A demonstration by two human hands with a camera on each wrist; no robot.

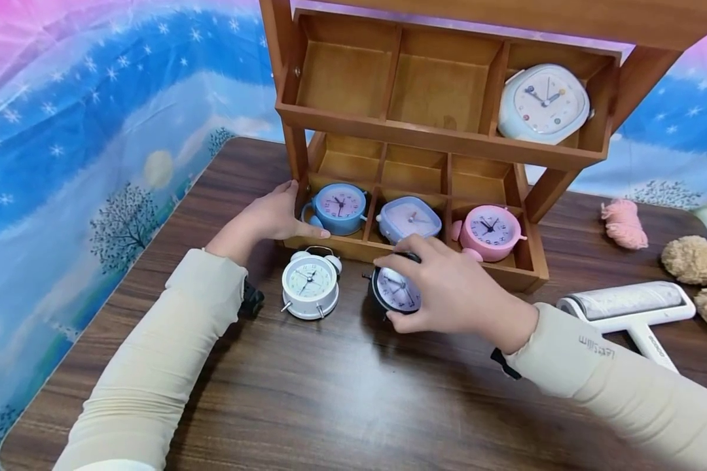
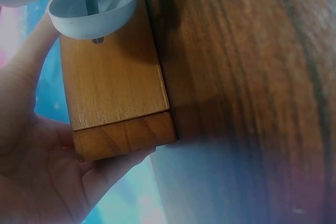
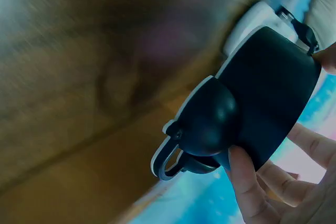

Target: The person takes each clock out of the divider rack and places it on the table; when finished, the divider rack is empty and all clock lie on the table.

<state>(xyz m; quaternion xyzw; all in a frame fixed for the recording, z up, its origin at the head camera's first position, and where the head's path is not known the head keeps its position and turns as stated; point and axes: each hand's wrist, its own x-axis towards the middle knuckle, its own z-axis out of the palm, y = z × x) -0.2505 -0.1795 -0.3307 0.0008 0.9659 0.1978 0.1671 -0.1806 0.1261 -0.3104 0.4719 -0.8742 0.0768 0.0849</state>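
My right hand (image 1: pixel 448 288) grips a black twin-bell alarm clock (image 1: pixel 391 291) by its rim, its dial tilted upward, close to the table before the wooden shelf (image 1: pixel 412 258). The right wrist view shows the clock's dark back, bells and handle loop, with fingers around the casing. At the shelf's lower left corner, my left hand (image 1: pixel 271 212) holds the wood, thumb on the front and fingers at the side. Between the hands a white twin-bell alarm clock (image 1: pixel 310 284) rests on the table, face up; its bell (image 2: pixel 94 14) looms in the left wrist view.
The lower tier holds a blue clock (image 1: pixel 340 208), a periwinkle clock (image 1: pixel 410 219) and a pink clock (image 1: pixel 490 232). A pale blue clock (image 1: pixel 544 103) sits in the upper right compartment. Rightward lie a lint roller (image 1: pixel 630 301), pink yarn (image 1: pixel 623 224) and tan fluffy balls (image 1: pixel 692 258).
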